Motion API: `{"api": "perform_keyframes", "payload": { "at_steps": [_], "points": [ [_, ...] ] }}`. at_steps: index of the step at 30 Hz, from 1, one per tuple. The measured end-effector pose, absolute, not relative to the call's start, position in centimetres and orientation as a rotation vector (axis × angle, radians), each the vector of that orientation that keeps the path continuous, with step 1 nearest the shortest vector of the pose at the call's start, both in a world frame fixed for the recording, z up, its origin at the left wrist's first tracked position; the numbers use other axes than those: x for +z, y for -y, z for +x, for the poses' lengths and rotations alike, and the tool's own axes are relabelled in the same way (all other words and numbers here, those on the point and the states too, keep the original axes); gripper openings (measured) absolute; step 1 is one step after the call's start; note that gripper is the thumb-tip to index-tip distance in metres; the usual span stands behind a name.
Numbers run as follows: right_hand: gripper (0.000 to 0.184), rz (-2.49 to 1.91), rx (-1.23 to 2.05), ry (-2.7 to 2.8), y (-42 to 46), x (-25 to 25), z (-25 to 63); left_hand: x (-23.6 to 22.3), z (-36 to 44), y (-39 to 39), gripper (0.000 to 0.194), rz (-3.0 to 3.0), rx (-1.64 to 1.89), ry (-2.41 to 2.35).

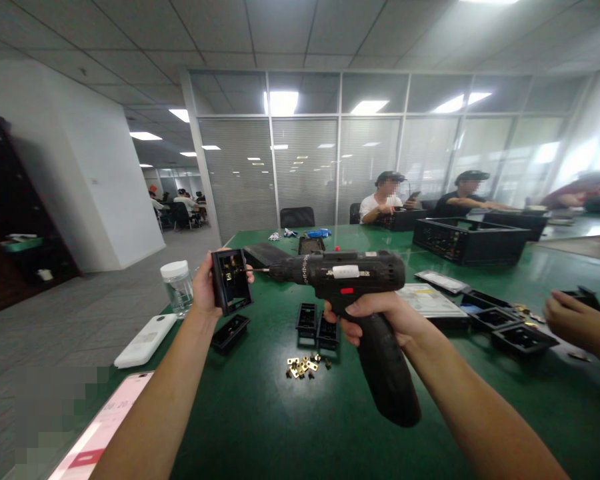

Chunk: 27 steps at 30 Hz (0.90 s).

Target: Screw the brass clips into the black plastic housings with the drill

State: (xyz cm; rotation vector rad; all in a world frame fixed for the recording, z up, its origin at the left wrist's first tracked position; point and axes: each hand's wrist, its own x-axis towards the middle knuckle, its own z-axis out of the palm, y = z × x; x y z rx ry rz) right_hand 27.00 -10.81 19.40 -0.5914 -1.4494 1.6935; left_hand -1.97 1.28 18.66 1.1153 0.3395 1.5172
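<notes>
My left hand (209, 287) is closed around a black plastic box (237, 300), lifted above the table with its open side turned to the right. Brass-coloured parts show inside it. In my right hand (375, 313) is a black cordless drill (355, 270), held by its handle. The drill's long bit points left and its tip reaches into the box; whether it sits on a screw I cannot make out. Below, on the green table (260, 413), lie gold metal plates and small screws (303, 367) in a loose pile. Two similar black boxes (307, 320) stand just behind the pile.
Another black box (230, 332) lies below my left hand. A clear jar (177, 290), a white device (145, 340) and a phone (105, 427) line the left edge. More black boxes (523, 339) and a co-worker's hand (575, 317) are at right. Large black cases (470, 240) stand behind.
</notes>
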Motion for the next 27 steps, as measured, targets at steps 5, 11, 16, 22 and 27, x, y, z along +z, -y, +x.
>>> {"api": "perform_keyframes", "payload": {
  "at_steps": [5,11,16,22,27],
  "points": [
    [0.026,-0.568,1.705,1.456,10.72,19.30,26.95,18.72,-1.89,-1.13,0.041,1.129,1.517,-0.329],
    [0.024,-0.585,1.681,1.471,11.24,19.65,26.93,18.69,-1.86,-1.06,0.040,1.147,1.515,-0.317],
    [0.026,-0.590,1.670,1.486,11.02,19.53,27.01,18.72,-1.86,-1.03,0.039,1.135,1.512,-0.320],
    [0.028,-0.584,1.718,1.426,10.40,19.20,27.00,18.83,-1.82,-0.96,0.041,1.125,1.508,-0.344],
    [0.023,-0.578,1.687,1.454,10.97,19.43,26.95,18.77,-2.01,-1.08,0.042,1.124,1.498,-0.361]
  ]
}}
